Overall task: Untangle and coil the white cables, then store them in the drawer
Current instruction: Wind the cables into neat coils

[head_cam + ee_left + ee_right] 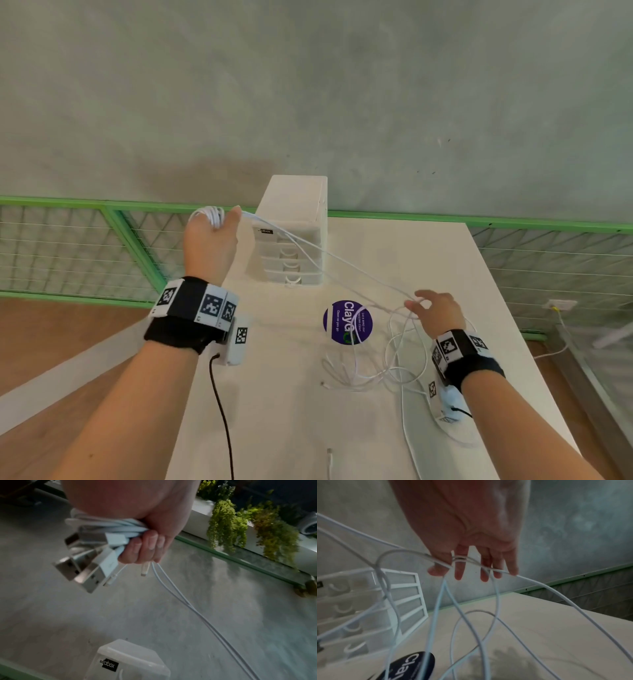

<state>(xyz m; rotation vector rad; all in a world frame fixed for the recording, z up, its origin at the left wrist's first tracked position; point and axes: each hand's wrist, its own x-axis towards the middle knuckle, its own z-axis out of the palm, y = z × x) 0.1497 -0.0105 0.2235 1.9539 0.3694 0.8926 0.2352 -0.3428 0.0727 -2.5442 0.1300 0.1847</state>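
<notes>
Your left hand point(210, 241), raised beside the drawer unit point(294, 233), clenches coiled white cables point(342, 263); strands run down to your right hand point(436, 310) near a purple sticker point(347, 322).

Left wrist: fingers point(145, 547) curl around the bundle, USB plugs point(85, 573) sticking out.

Right wrist: loosely spread fingers point(458, 572) hook the tangled strands.

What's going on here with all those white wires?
A person is sorting out a tangle of white cables on a white table. The left hand, raised, grips a coiled bundle with the USB plugs sticking out. Strands run from it to the right hand, whose loosely spread fingers have the cables threaded between them. More loops lie on the table. The small drawer unit behind looks closed; nothing is stored yet.
</notes>
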